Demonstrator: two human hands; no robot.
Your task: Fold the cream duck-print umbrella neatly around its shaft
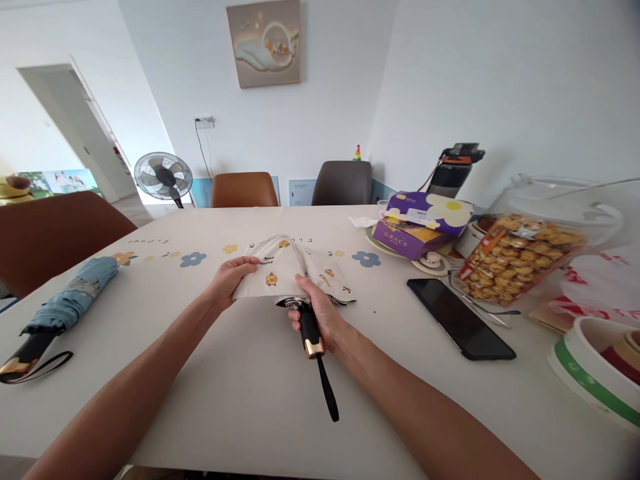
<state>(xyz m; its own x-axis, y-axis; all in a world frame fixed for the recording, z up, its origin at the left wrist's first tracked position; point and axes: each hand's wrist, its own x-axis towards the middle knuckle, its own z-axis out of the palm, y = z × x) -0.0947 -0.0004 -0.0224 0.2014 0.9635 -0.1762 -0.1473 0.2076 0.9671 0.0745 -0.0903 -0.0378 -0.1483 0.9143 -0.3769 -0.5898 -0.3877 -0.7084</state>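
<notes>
A cream folding umbrella point(285, 263) with small yellow cartoon prints lies collapsed in front of me, its canopy folds loose and spread to both sides. Its black handle point(309, 327) with a gold end and a black wrist strap points toward me. My right hand point(320, 307) is closed around the top of the handle, thumb pressing on the fabric. Between thumb and fingers, my left hand point(237, 277) pinches the left edge of the canopy. On the far left lies a blue folding umbrella point(83, 290), rolled up, with a black and gold handle.
On the right of the table point(225, 400) lie a black phone point(460, 319), eyeglasses point(480, 303), a purple tissue pack point(430, 210), a clear container of snacks point(525, 257) and a white-green tape roll point(595, 380). Chairs point(244, 190) and a fan point(164, 177) stand beyond.
</notes>
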